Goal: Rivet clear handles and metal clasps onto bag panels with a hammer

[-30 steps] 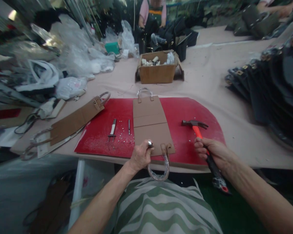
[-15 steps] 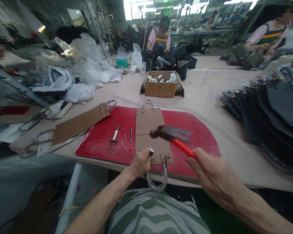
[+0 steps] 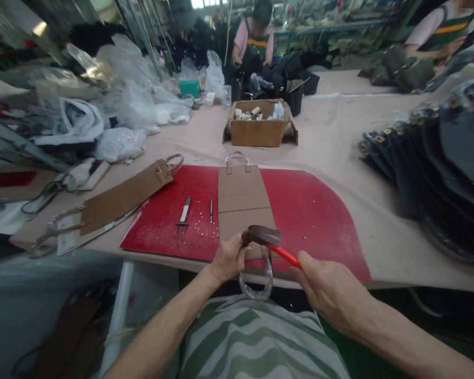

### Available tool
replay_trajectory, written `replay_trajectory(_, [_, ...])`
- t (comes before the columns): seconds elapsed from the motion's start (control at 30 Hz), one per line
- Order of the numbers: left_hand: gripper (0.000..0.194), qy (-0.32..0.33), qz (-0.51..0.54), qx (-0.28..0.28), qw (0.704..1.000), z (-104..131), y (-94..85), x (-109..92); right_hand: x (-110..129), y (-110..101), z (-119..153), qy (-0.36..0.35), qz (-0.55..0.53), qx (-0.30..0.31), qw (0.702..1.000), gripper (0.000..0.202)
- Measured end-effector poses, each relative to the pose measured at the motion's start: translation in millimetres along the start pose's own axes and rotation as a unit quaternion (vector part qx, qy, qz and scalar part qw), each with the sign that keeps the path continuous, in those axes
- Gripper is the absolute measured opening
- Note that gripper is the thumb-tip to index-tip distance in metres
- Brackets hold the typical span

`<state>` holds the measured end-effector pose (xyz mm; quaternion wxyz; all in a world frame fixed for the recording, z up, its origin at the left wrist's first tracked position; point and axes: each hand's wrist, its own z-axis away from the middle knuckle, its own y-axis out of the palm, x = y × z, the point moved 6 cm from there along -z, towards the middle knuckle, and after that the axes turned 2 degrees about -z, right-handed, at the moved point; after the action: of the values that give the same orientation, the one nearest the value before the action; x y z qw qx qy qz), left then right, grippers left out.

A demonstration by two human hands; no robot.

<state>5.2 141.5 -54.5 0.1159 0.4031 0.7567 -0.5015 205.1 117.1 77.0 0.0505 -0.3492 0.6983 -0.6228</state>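
My right hand (image 3: 324,279) is closed round the red handle of a claw hammer (image 3: 264,235), whose head is down at the top of my left fist. My left hand (image 3: 229,259) is closed round a short metal punch; the hammer head and my fingers hide it now. Under them lies a tan bag panel (image 3: 245,202) with a plastic-wrapped handle (image 3: 256,295) at the near end, hanging over the table edge, and a second handle (image 3: 238,156) at the far end. The panel rests on a red board (image 3: 312,210).
Left of the panel lie a slim metal rod (image 3: 211,211), a pronged tool (image 3: 184,215) and several tiny studs. Another tan panel (image 3: 122,199) lies further left. A cardboard box (image 3: 256,132) stands behind; dark bag pieces (image 3: 418,173) are stacked right. Two people work across the table.
The hammer has come down and left, from raised above the panel to the punch at my left fist. My left hand stays in place on the panel. The view has tilted slightly downward.
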Motion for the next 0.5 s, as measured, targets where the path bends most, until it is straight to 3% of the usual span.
replay_trajectory(0.07, [0.018,0.0,0.008,0.002,1.0,0,-0.9,0,-7,10,-3,0.033,-0.014,0.06,0.998,0.024])
replay_trajectory(0.17, [0.016,-0.005,0.031,0.009,0.999,-2,-3.2,-2,-27,21,-15,0.131,-0.09,0.069,0.985,0.029])
replay_trajectory(0.27, [0.017,-0.016,0.051,0.02,0.998,-4,-5.1,-4,-47,51,-34,0.192,-0.153,0.088,0.965,0.03])
replay_trajectory(0.4, [0.015,-0.003,0.07,0.005,0.998,-5,-8.9,-10,-73,101,-52,0.254,-0.11,0.108,0.955,0.022])
replay_trajectory(0.5, [0.013,-0.002,0.079,-0.015,0.997,-3,-11.0,-10,-84,122,-57,0.274,-0.081,0.116,0.951,0.02])
